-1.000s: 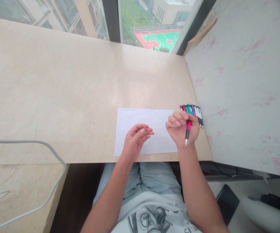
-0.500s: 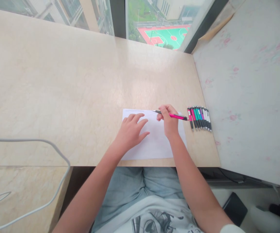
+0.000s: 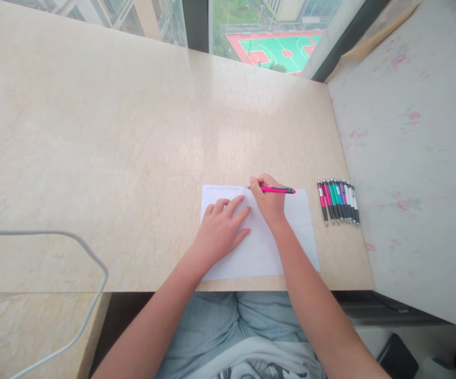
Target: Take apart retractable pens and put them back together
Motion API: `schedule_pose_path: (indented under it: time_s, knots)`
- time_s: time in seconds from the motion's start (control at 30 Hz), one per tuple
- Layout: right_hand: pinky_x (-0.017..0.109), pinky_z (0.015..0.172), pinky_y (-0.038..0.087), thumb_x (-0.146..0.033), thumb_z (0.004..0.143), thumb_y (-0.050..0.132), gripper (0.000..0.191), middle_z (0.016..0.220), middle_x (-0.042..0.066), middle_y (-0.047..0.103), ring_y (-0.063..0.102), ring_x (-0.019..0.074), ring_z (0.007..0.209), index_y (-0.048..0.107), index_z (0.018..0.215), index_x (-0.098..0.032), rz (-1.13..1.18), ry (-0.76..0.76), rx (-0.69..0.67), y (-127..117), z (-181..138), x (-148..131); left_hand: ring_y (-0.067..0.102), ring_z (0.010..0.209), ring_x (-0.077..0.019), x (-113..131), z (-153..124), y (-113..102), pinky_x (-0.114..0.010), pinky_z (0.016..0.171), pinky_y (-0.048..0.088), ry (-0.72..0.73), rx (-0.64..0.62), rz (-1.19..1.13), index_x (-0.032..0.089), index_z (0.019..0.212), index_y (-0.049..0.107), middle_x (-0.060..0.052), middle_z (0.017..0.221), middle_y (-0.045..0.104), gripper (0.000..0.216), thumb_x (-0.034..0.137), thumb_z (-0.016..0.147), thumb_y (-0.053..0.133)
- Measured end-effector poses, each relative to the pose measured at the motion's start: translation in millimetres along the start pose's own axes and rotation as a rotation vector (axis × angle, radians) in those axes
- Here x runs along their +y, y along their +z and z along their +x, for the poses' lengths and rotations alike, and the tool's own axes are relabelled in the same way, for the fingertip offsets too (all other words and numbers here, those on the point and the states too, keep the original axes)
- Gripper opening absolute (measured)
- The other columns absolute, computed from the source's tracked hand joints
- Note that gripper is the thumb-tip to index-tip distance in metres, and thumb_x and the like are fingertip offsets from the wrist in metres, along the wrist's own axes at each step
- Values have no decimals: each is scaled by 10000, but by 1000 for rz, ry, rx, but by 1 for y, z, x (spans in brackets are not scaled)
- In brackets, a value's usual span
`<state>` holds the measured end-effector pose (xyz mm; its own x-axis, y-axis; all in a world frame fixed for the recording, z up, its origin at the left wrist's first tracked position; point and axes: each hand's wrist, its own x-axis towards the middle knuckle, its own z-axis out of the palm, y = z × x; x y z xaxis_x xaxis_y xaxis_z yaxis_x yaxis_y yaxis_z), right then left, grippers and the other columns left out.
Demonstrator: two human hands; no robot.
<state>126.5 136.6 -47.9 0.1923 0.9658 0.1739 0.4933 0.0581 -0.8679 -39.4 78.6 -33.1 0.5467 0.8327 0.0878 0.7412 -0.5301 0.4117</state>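
Note:
A sheet of white paper (image 3: 251, 252) lies near the front edge of the stone-look counter, with a faint line of writing along its top edge. My left hand (image 3: 222, 226) rests palm down on the paper, fingers spread. In my right hand (image 3: 269, 197) is a pink pen (image 3: 277, 190) with a black grip, pinched between thumb and fingers. Its tip points left and meets the paper at the top, just at the end of the written line. My fingers partly hide the pen's grip.
To the right, a row of several pens (image 3: 338, 202) in pink, green, purple and white lies beside the flower-patterned wall (image 3: 413, 158). A pale cable (image 3: 93, 252) loops over the counter (image 3: 113, 158) at left. Windows border the far side.
My right hand has brought the pen's tip down to the paper's top edge. The left hand has settled flatter on the sheet. The whole view has shifted slightly.

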Motion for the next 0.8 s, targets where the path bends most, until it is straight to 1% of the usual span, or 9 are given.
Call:
schedule_pose_path:
  time_s: [0.13,0.33,0.67,0.8]
  knots:
    - [249,515,320,-414,899,604,346,525,-63,468,405,93,493,512,632,-214,38,20,-32,0,0,1,491,1170,-353,-2,-1,0,-502,924,428,2,-9,12,243,1320,575,-104,1521,469,428,376,914,591]
    - [243,507,322,-405,888,595,340,523,-66,465,398,88,487,497,628,-208,-39,11,-23,1,0,3,476,1195,-327,-5,-3,0,-492,952,444,13,-22,17,232,1327,567,-83,1538,453,411,377,943,548]
    - [235,503,311,-391,900,574,352,504,-75,428,375,82,476,465,619,-210,-121,-58,-24,4,0,3,482,1188,-332,-4,-3,0,-499,944,452,2,-18,13,242,1332,564,-88,1538,448,414,361,936,555]
    - [238,510,323,-421,902,567,360,516,-69,441,389,89,490,474,626,-211,-97,-37,-14,3,0,4,481,1188,-332,-4,-4,-1,-501,946,454,7,-21,12,234,1330,564,-91,1535,452,411,364,941,547]
